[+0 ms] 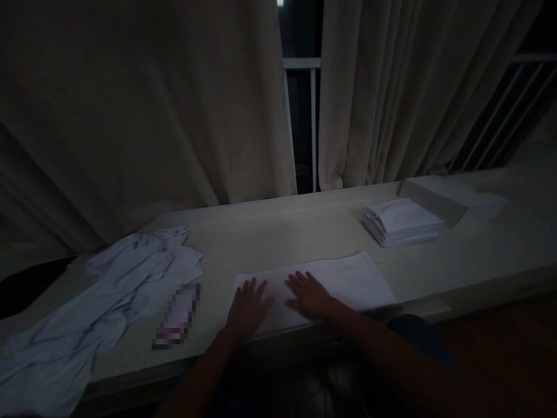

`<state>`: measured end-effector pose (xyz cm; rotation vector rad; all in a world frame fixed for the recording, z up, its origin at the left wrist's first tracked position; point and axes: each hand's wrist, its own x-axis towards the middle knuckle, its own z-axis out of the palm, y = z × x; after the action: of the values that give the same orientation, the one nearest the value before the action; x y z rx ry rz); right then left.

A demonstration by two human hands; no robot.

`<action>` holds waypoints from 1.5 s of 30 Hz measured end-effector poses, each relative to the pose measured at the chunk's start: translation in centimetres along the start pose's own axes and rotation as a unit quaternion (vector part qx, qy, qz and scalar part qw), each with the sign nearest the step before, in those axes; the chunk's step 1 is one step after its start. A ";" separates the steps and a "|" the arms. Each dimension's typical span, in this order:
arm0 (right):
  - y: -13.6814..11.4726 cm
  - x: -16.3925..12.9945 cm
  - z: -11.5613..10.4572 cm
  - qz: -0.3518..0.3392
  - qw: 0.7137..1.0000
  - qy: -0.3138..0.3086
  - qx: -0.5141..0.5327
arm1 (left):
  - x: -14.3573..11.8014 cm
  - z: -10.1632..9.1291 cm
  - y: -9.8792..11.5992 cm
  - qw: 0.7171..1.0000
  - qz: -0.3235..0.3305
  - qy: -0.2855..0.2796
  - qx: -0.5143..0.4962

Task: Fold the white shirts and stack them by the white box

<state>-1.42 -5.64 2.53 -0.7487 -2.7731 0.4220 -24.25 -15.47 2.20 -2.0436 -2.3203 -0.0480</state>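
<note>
We are pressing the white cloth (343, 281) flat on the surface (278, 232) with the left hand (248, 305) and right hand (308, 293), both spread wide and holding nothing; the next fold likely calls for gripping an edge.

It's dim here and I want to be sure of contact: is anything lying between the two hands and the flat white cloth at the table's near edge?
Nothing visible does. The left hand and right hand both rest palm-down directly on the flat white cloth.
</note>
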 end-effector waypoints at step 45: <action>6.3 -7.2 -1.2 0.126 0.989 0.040 -0.063 | 1.9 2.0 -3.0 0.996 -0.075 0.043 0.017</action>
<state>7.86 -3.95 0.42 -1.1266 -2.6588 0.2561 -27.51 -13.85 0.30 -1.8108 -2.3990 -0.0990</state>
